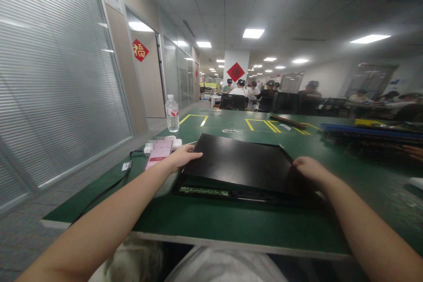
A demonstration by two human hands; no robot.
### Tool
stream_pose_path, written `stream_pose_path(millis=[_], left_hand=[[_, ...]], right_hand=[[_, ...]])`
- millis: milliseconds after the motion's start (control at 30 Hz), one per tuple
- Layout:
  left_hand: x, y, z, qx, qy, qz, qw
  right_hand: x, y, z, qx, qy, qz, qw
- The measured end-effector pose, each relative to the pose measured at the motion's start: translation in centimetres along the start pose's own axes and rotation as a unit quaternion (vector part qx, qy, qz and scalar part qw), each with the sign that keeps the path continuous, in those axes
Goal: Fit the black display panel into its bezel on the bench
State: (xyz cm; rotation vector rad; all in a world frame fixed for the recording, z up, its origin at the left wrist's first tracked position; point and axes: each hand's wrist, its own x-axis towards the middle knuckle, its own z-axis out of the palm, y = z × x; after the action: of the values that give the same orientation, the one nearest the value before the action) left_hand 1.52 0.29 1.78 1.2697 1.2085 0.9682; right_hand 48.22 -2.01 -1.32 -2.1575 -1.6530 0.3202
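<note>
- Squarely near the front edge of the green-topped work table (205, 224) lies one flat black rectangular panel (241, 163), matte and dark, its near side raised a little above a thin black frame (185, 185) beneath it.
- Along the frame's near edge shows one narrow green circuit strip (203, 191).
- At the panel's left edge, the left hand (181, 157) rests with fingers laid flat and stretched over the top face, thumb underneath out of sight; it presses rather than clenches.
- At the panel's near right corner, the right hand (309, 169) curls over the edge, fingers bent around it in a grip.
- Beside the left hand lies one phone with a pink screen (158, 153), next to a small white charger block (176, 143); one black cable (109, 187) runs from there off the table's left edge.
- Further back toward the left edge stands one clear plastic water bottle (172, 114).
- Along the right edge sits a long blue-edged tray (370, 132).
- Yellow tape outlines (261, 124) mark the far part of the table.
- Beyond the far edge several people sit at other desks.
</note>
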Motion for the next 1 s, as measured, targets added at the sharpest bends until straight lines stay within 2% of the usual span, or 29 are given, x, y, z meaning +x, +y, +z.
stream_pose_path(millis=[233,467,600,800,900,1000], left_hand=[[0.3,-0.1,-0.1,-0.013,-0.005,0.037,0.999],[-0.1,0.7,0.4,-0.088,0.009,0.063,0.994],[-0.1,0.7,0.4,-0.105,0.001,0.082,0.991],[0.3,0.3,0.3,-0.102,-0.026,0.127,0.986],[0.5,-0.1,0.2,-0.094,-0.021,0.131,0.987],[0.7,-0.4,0.2,-0.084,0.003,0.134,0.987]], right_hand=[[-0.1,-0.6,-0.3,-0.017,-0.019,0.028,0.999],[0.4,-0.3,-0.5,-0.02,0.002,0.005,1.0],[0.9,0.1,-0.6,0.036,0.039,0.035,0.998],[0.9,0.6,-0.1,0.146,0.021,0.069,0.987],[0.9,0.6,0.1,0.215,0.054,0.083,0.972],[1.0,0.4,0.1,0.303,0.073,0.107,0.944]])
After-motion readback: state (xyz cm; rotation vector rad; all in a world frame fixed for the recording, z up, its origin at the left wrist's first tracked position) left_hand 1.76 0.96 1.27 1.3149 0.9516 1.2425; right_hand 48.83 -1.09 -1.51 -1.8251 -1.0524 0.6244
